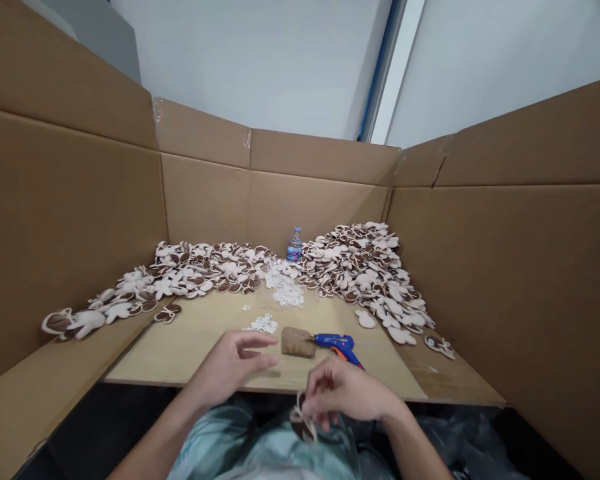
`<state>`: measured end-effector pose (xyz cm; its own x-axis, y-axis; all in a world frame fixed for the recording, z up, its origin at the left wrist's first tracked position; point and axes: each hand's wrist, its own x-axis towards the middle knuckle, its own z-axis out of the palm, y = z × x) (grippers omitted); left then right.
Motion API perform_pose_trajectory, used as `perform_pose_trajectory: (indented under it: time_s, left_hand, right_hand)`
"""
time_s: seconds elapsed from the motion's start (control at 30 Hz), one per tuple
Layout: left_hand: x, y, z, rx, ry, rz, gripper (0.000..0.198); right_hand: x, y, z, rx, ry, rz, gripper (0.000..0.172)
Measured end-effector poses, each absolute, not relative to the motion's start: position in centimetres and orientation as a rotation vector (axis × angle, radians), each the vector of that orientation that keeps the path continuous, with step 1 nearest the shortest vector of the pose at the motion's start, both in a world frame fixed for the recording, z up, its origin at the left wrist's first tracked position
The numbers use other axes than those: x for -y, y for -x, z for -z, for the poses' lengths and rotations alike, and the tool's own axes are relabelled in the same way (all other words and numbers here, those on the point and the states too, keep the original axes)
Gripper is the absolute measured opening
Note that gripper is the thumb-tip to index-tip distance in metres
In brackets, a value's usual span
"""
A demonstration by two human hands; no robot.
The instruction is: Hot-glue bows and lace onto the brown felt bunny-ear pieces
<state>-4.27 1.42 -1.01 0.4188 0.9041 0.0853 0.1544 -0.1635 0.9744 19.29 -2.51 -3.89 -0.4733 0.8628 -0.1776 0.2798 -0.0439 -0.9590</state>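
Observation:
My right hand (350,390) pinches a brown and white felt ornament (300,427) with a pale string, over my lap just off the table's front edge. The ornament is partly hidden by the fingers and a little blurred. Empty, with thumb and fingers apart, my left hand (235,363) hovers over the front of the board. Beyond its fingertips lies a small heap of little white pieces (263,324). A blue glue gun (334,341) with an orange trigger lies beyond my right hand, its nozzle at a brown block (298,342).
Cardboard walls (320,157) enclose the wooden board (190,350) on three sides. Piles of felt ornaments (360,263) line the back and both sides. A water bottle (295,247) stands at the back, behind a larger heap of white pieces (286,291).

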Motion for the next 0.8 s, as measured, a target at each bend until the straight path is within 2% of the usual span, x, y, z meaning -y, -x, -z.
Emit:
perform_pose_trajectory:
  time_s: [0.07,0.13,0.2,0.27,0.33,0.43,0.53,0.6,0.67,0.73,0.77,0.8]
  left_hand:
    - [-2.2,5.3,0.4,-1.038,-1.647,-0.961,0.03]
    - [-2.8,6.1,0.0,-1.092,-1.682,-1.008,0.031]
    - [-3.3,6.7,-0.3,-1.135,-1.686,-1.041,0.033]
    - [-3.6,7.1,-0.3,-1.17,-1.678,-1.051,0.037]
    - [-4.0,7.4,-0.3,-1.204,-1.698,-1.039,0.041]
    - [-5.1,8.6,0.3,-1.334,-1.796,-1.004,0.049]
    - [-7.2,10.9,1.5,-1.675,-1.988,-1.013,0.052]
    - [-8.8,12.9,2.8,-1.997,-2.078,-0.998,0.054]
    - [-10.3,15.0,4.1,-2.271,-1.988,-0.948,0.054]
    - [-11.3,16.7,5.2,-2.311,-1.901,-0.9,0.049]
    - [-11.6,17.4,5.6,-2.3,-1.89,-0.894,0.045]
    - [-11.7,17.9,5.8,-2.255,-1.906,-0.904,0.041]
  right_hand:
    - [2.6,-20.2,3.4,1.801,1.276,-1.468,0.033]
    - [2.9,-21.4,2.4,1.711,1.292,-1.039,0.04]
    - [3.3,-22.6,1.2,1.57,1.313,-0.504,0.066]
    - [3.8,-23.6,0.4,1.565,1.386,-0.18,0.095]
    - [4.1,-24.4,0.2,1.636,1.451,-0.08,0.101]
    - [3.8,-24.8,0.9,1.7,1.514,-0.122,0.097]
    - [3.0,-24.9,2.0,1.716,1.643,-0.193,0.089]
    - [2.6,-25.0,2.4,1.711,1.794,-0.239,0.071]
    - [2.3,-24.9,2.6,1.693,1.973,-0.259,0.044]
    - [2.0,-24.7,2.7,1.672,2.102,-0.259,0.019]
    - [1.9,-24.7,2.8,1.662,2.139,-0.258,0.012]
    - [1.6,-24.6,3.0,1.655,2.157,-0.264,0.012]
